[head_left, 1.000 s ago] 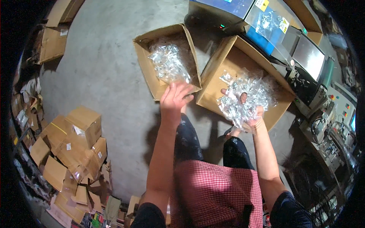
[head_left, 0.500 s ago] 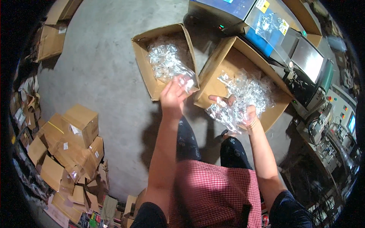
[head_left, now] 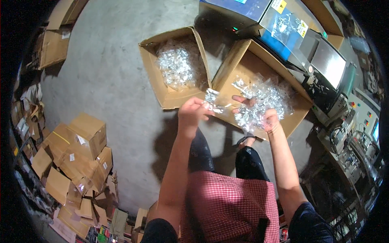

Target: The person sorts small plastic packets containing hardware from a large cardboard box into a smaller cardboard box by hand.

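Observation:
My left hand pinches a small clear plastic bag with whitish parts in it, just off the near right corner of the left carton. My right hand is closed around a bunch of similar clear bags over the near side of the right carton. Its fingertips show past the left side of the bunch, while the bags hide much of the palm. A heap of filled bags lies in the left carton. More bags lie in the right one.
A blue-and-grey machine with a clear cover stands behind the right carton. Further right is a bench with a control box. Brown cartons are piled at the left. My feet are on the grey floor near the cartons.
My left hand has moved right and nearer me, from the left carton's edge to the gap beside my right hand's bunch. The bunch has shifted slightly, and its lower left bags hang differently.

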Demonstrator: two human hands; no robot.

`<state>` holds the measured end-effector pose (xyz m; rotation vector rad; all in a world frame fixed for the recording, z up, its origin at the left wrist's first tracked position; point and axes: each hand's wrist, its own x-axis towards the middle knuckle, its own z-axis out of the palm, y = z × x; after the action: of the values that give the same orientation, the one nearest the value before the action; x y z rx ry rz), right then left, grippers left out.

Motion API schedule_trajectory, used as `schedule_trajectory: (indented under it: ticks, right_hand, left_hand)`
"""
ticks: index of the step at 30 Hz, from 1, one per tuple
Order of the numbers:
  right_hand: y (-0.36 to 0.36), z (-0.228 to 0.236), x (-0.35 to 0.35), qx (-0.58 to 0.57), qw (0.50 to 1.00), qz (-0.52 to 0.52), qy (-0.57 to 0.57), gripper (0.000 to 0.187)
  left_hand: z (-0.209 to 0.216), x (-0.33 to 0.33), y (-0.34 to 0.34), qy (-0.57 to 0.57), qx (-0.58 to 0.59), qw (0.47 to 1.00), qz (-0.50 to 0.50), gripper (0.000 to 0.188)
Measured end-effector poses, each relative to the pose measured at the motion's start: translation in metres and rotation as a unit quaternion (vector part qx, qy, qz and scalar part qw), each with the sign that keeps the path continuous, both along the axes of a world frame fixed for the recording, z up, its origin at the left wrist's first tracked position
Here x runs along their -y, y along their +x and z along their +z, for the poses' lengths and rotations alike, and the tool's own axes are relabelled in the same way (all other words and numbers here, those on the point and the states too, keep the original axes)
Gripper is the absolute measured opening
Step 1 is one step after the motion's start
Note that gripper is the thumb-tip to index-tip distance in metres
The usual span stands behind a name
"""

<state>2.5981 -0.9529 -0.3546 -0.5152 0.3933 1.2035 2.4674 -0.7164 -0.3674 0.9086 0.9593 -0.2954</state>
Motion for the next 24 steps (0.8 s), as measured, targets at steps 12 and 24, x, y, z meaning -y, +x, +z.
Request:
schedule_trajectory:
  ticks: [12, 24]
  right_hand:
    - [0.005, -0.007, -0.006, 0.051, 0.989, 0.08, -0.112, 0.07]
    - [0.014, 0.007, -0.02, 0.109, 0.976, 0.074, -0.175, 0.07]
  left_hand:
    - [0.027, 0.011, 0.023, -0.145, -0.059, 0.985, -0.073, 0.058]
    - [0.0, 0.023, 0.004, -0.079, 0.026, 0.996, -0.038, 0.034]
